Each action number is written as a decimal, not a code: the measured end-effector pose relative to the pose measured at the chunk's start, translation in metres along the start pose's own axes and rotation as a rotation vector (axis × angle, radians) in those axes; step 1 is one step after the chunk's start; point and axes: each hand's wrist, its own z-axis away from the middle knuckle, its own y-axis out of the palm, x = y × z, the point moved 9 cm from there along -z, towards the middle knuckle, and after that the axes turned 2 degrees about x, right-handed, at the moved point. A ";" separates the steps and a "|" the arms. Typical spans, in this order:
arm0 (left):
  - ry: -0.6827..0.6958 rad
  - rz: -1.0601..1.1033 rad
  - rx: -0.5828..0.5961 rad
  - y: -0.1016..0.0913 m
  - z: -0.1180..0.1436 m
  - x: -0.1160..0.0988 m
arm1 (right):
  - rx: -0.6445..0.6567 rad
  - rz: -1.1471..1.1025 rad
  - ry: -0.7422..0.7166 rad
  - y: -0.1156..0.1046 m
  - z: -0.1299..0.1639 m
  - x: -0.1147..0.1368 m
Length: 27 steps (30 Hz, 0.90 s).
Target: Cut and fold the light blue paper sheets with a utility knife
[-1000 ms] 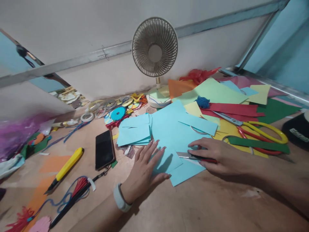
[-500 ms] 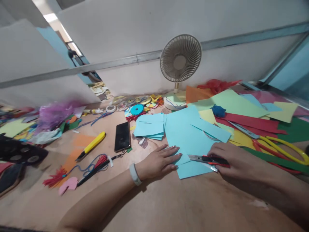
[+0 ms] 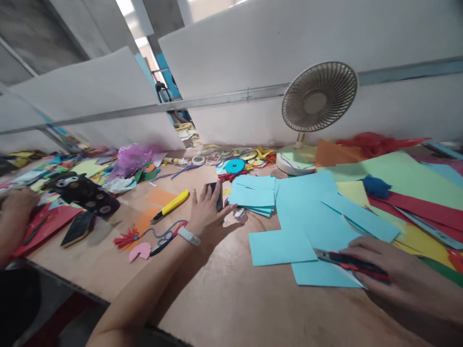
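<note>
- Brown table [image 3: 253,308], white partition walls; fan [image 3: 318,103] beyond right hand.
- Left hand [image 3: 206,209] grips phone [image 3: 218,195].
- Right hand [image 3: 401,277] clasps utility knife [image 3: 347,260] on blue paper [image 3: 280,246].

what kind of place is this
Probably a shared craft workbench: coloured paper sheets and tape rolls litter the table, the right hand holds a utility knife, and another person's hand works alongside.

Walls: white partition panels [image 3: 253,43], grey metal rail [image 3: 224,100]
Table: brown worktop [image 3: 253,308]
Light: ceiling strip [image 3: 126,7], lit
</note>
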 end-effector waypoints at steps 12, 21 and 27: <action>-0.322 0.134 0.274 0.020 -0.010 0.045 | 0.063 -0.024 -0.067 0.006 -0.002 0.000; -0.427 0.448 0.367 0.036 -0.037 0.078 | 0.015 0.003 -0.195 -0.005 -0.011 0.022; -0.490 0.747 0.131 0.022 -0.023 0.083 | -0.015 -0.041 -0.232 -0.014 -0.031 0.046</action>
